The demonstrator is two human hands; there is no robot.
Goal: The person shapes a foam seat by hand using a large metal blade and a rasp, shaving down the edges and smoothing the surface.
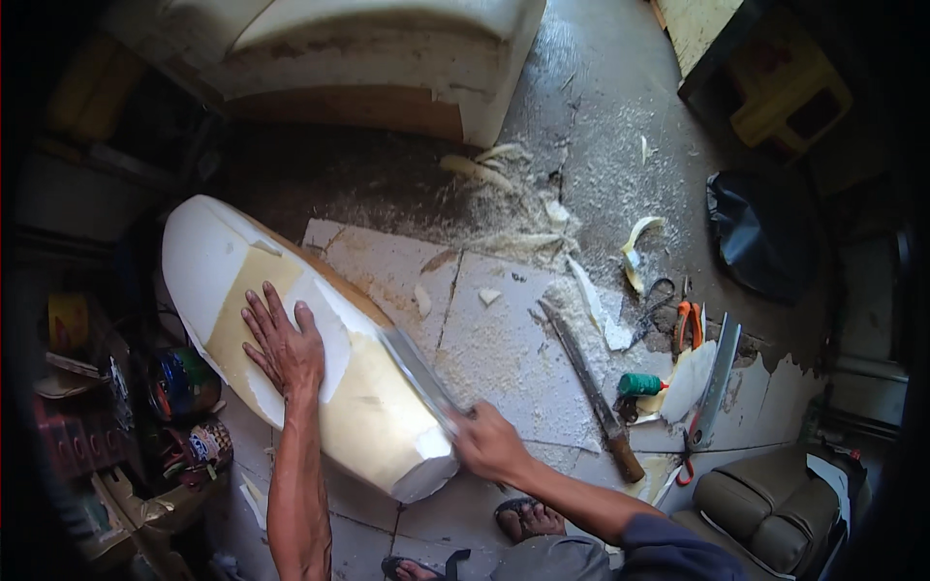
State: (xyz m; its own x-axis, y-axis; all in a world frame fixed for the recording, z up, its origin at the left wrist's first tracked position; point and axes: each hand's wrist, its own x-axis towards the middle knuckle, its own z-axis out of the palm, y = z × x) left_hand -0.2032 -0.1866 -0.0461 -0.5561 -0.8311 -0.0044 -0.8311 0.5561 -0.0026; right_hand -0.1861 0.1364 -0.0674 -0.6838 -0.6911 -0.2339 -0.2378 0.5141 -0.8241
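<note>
A long foam seat pad point(387, 416), white with yellowish patches, lies slantwise before me, its narrow end far left. My left hand point(289, 339) rests flat on its top with the fingers apart. At its right edge, near the close end, my right hand point(484, 443) is closed round the end of a long, thin metal blade point(417, 368). The blade runs along the side of the foam, pointing away from me. My fist hides its handle.
Right of the foam lie a wooden-handled long knife point(586, 378), a green bottle point(641, 384), orange-handled pliers point(689, 324), a metal straightedge point(717, 378) and red-handled scissors point(687, 460). Foam scraps point(596, 300) and crumbs litter the tiles. A brown cushioned seat point(765, 494) stands lower right; clutter fills the left.
</note>
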